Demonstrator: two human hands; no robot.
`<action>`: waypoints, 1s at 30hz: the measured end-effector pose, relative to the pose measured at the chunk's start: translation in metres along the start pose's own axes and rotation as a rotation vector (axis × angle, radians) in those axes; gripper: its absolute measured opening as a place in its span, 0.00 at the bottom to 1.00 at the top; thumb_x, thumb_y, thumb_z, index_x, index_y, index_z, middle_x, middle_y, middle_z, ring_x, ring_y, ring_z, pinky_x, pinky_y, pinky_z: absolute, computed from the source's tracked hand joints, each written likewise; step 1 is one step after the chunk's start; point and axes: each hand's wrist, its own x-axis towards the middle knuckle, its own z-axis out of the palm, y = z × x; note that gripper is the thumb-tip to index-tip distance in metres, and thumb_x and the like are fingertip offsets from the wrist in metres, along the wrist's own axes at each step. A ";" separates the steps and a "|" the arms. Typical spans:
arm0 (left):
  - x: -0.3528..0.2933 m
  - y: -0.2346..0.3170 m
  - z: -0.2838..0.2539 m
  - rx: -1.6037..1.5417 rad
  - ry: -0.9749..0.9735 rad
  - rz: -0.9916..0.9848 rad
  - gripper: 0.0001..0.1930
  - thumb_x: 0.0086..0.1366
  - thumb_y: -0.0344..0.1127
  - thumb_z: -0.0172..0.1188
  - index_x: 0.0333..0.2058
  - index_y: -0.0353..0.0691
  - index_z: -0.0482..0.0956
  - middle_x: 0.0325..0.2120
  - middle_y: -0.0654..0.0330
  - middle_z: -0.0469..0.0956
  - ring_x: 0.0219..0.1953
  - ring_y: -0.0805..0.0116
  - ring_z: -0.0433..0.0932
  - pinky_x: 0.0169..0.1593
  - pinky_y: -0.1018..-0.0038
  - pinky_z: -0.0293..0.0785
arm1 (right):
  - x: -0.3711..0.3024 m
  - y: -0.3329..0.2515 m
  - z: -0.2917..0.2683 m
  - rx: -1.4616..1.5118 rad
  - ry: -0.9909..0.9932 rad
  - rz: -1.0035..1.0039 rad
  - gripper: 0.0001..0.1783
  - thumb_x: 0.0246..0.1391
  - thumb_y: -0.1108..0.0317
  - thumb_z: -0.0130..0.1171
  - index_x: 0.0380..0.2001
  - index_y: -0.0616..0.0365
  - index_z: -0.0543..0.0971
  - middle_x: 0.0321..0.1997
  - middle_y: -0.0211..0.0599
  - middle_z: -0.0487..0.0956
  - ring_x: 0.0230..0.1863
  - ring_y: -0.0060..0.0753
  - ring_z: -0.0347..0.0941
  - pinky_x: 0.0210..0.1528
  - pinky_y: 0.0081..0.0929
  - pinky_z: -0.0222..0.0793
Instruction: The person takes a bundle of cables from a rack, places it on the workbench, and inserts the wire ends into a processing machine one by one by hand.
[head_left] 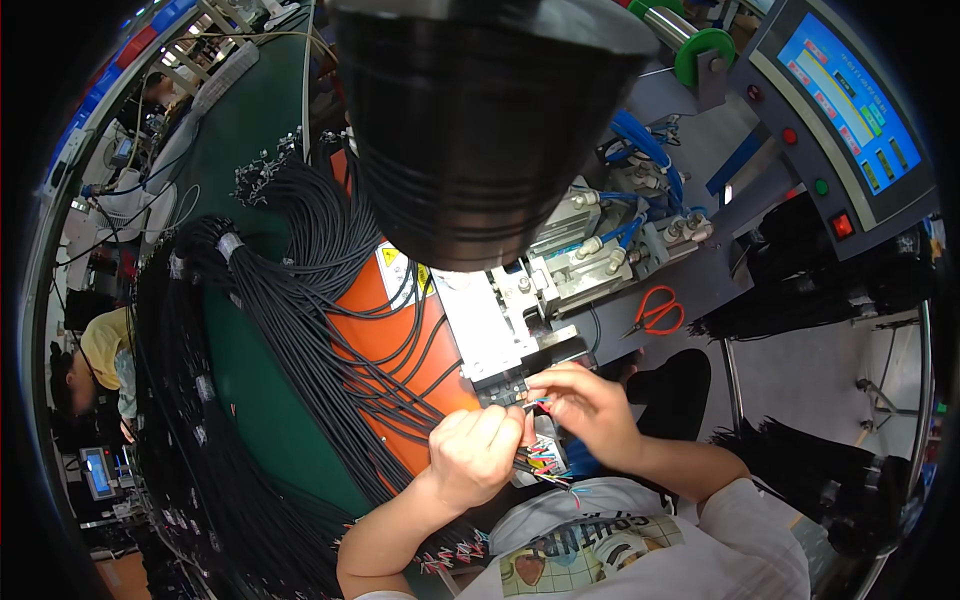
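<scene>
My left hand [475, 455] is closed, its thumb and fingers pinched round the end of a black cable in front of the machine's metal fixture [490, 350]. Close on its right, my right hand [598, 412] pinches the thin coloured wires [540, 404] that come out of that cable end. Both sets of fingertips almost meet at the fixture's front edge. Just below them lies a cluster of stripped cable ends with red, white, yellow and blue wires [543, 462]. The pinched tips are small and partly covered by my fingers.
Bundled black cables [300, 330] spread over the green table [245, 400] and an orange panel [365, 315]. Red-handled scissors [657, 312] lie right of the fixture. A large black cylinder [480, 130] blocks the upper middle. A touchscreen panel [850, 100] stands at upper right; a person [105, 345] is at far left.
</scene>
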 end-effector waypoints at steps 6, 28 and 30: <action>0.002 0.001 0.003 0.025 0.047 -0.010 0.08 0.50 0.27 0.65 0.29 0.35 0.76 0.15 0.60 0.69 0.14 0.64 0.68 0.19 0.70 0.61 | 0.005 0.001 -0.014 0.347 -0.163 0.132 0.13 0.60 0.78 0.53 0.48 0.70 0.75 0.45 0.38 0.75 0.42 0.25 0.76 0.47 0.21 0.73; 0.001 -0.005 -0.003 -0.105 -0.175 0.025 0.17 0.47 0.27 0.63 0.38 0.32 0.75 0.22 0.60 0.71 0.19 0.65 0.73 0.23 0.71 0.68 | 0.028 -0.006 -0.041 0.042 -0.361 0.170 0.08 0.55 0.78 0.59 0.39 0.69 0.80 0.37 0.37 0.78 0.23 0.18 0.75 0.26 0.13 0.70; 0.000 -0.005 -0.002 -0.095 -0.158 0.026 0.17 0.47 0.27 0.63 0.38 0.33 0.75 0.22 0.60 0.71 0.19 0.65 0.73 0.23 0.71 0.68 | 0.028 -0.008 -0.040 -0.019 -0.356 0.156 0.08 0.55 0.78 0.59 0.38 0.68 0.81 0.37 0.37 0.79 0.23 0.17 0.74 0.26 0.12 0.69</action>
